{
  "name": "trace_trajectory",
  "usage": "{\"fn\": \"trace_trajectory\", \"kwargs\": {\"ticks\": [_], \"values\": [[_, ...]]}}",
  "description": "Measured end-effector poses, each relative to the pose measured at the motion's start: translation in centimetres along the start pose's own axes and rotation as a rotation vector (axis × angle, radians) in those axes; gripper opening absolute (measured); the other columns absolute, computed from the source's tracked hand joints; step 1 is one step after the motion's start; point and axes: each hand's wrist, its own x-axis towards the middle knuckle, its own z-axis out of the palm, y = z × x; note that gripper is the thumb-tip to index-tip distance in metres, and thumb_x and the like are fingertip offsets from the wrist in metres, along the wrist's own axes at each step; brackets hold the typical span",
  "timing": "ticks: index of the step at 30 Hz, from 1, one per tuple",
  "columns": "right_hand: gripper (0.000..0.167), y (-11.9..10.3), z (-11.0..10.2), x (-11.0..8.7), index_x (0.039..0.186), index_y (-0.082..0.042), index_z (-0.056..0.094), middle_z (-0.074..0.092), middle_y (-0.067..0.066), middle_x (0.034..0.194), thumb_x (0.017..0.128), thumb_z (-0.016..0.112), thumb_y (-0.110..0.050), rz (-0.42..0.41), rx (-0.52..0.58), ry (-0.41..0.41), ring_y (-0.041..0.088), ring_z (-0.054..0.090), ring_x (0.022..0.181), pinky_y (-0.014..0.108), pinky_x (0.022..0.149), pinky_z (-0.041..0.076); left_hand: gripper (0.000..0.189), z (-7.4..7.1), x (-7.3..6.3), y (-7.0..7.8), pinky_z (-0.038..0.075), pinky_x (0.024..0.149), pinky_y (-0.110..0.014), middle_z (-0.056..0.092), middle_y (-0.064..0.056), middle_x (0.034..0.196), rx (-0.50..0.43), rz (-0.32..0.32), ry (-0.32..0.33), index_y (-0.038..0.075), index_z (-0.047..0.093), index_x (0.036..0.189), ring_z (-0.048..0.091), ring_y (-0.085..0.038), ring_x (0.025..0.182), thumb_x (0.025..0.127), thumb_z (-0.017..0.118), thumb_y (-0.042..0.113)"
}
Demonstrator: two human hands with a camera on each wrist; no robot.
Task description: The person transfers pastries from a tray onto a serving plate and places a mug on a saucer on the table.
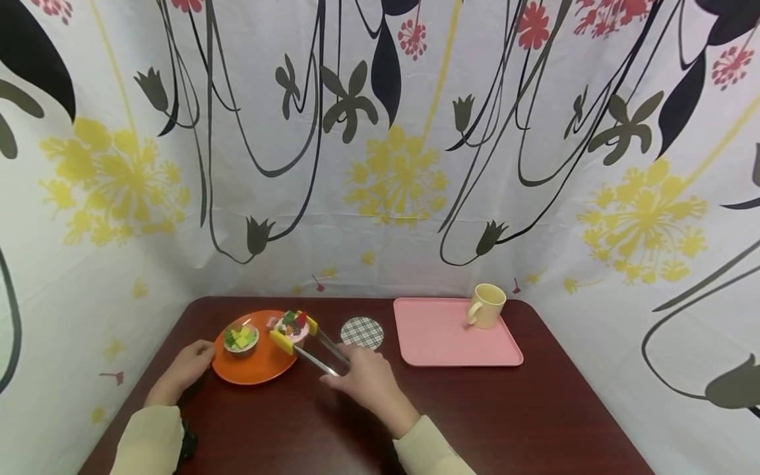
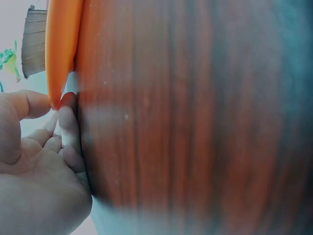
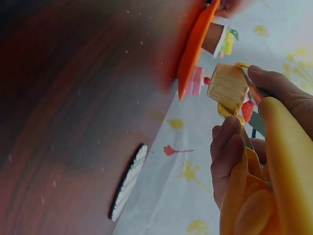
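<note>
My left hand (image 1: 189, 365) pinches the near-left rim of an orange plate (image 1: 255, 376), thumb above and fingers below in the left wrist view. A toy cupcake with yellow and green topping (image 1: 241, 338) sits on the plate's left side. With my right hand (image 1: 369, 379) I grip yellow-tipped tongs (image 1: 317, 361). Between their tips is a second toy cupcake (image 3: 228, 88), topped with a strawberry and green pieces, held above the plate's right side. A small pink layered cake piece (image 3: 194, 81) stands on the plate, mostly hidden behind that cupcake in the head view.
A round checked coaster (image 1: 362, 332) lies just beyond my right hand. Farther right is a pink tray (image 1: 439, 336) with a cream mug (image 1: 488, 307) on its back right corner. Patterned white curtain (image 1: 380, 198) surrounds the dark wooden table (image 1: 522, 409) at the back and sides.
</note>
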Motion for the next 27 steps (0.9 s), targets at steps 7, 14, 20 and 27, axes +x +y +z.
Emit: {"fn": "trace_trajectory", "kwargs": {"ticks": [7, 14, 20, 27], "values": [[0.055, -0.5, 1.1, 0.5, 0.125, -0.021, 0.076, 0.071, -0.003, 0.085, 0.083, 0.09, -0.052, -0.003, 0.008, -0.028, 0.009, 0.056, 0.068, 0.034, 0.059, 0.045, 0.056, 0.0, 0.1, -0.2, 0.051, 0.097, -0.051, 0.06, -0.03, 0.129, -0.001, 0.011, -0.012, -0.013, 0.045, 0.147, 0.058, -0.037, 0.113, 0.11, 0.039, 0.029], [0.055, -0.7, 2.2, 1.2, 0.125, -0.021, 0.075, 0.065, -0.01, 0.08, 0.083, 0.09, -0.052, -0.017, 0.022, -0.072, 0.008, 0.055, 0.066, 0.031, 0.059, 0.044, 0.056, -0.1, 0.0, 0.0, 0.051, 0.098, -0.053, 0.06, -0.031, 0.131, 0.002, 0.02, -0.006, -0.013, 0.045, 0.146, 0.059, -0.037, 0.113, 0.11, 0.038, 0.029], [0.055, -0.5, 2.8, 1.5, 0.125, -0.021, 0.076, 0.062, -0.01, 0.078, 0.083, 0.09, -0.053, -0.009, 0.016, -0.099, 0.008, 0.055, 0.066, 0.031, 0.059, 0.044, 0.055, 0.0, 0.0, 0.1, 0.051, 0.098, -0.053, 0.058, -0.031, 0.135, -0.007, 0.019, -0.015, -0.012, 0.045, 0.147, 0.059, -0.038, 0.117, 0.111, 0.037, 0.029], [0.049, -0.6, 3.2, 1.9, 0.119, -0.024, 0.076, 0.062, -0.012, 0.078, 0.083, 0.089, -0.054, -0.022, 0.023, -0.117, 0.008, 0.056, 0.066, 0.031, 0.06, 0.045, 0.055, -0.2, 0.0, 0.1, 0.051, 0.097, -0.052, 0.058, -0.031, 0.136, -0.006, 0.018, -0.016, -0.012, 0.045, 0.147, 0.059, -0.038, 0.117, 0.112, 0.036, 0.029]]}}
